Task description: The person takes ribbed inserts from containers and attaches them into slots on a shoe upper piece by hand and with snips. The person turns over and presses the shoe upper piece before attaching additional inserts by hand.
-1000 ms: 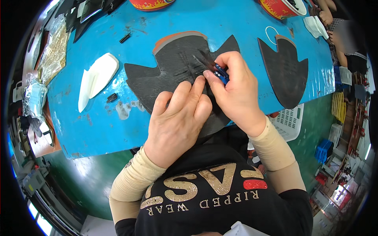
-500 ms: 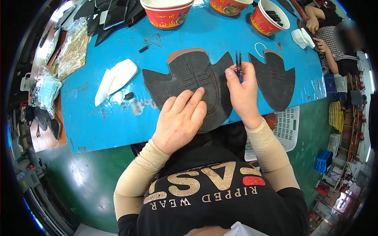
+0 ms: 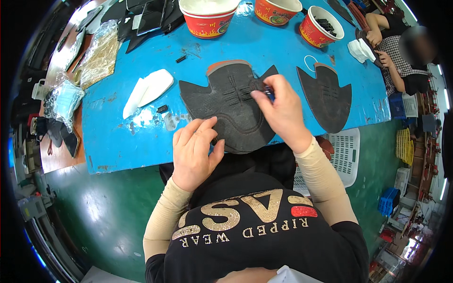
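Observation:
A black stitched shoe upper (image 3: 222,104) lies in front of me at the table's near edge, with a reddish-brown strip at its far end. My left hand (image 3: 192,153) holds its near left edge, with the fingers curled and the thumb low. Over its right side, my right hand (image 3: 287,113) is closed around a small pointed tool with a dark blue handle (image 3: 269,93). The tool's tip meets the upper near the stitched lines, but its exact kind is mostly hidden by my fingers. A second black shoe upper (image 3: 325,96) lies flat to the right.
Red-and-white paper tubs (image 3: 207,23) stand at the back; the right-hand tub (image 3: 321,28) holds small black pieces. White pads (image 3: 147,92) lie left. A phone (image 3: 151,19) rests on black pieces. A person (image 3: 406,61) works at far right. A white basket (image 3: 347,155) stands below the table.
My right hand has lowered the tool leftward onto the upper. My left hand has moved from the upper's middle to its near left edge, and the upper has turned slightly.

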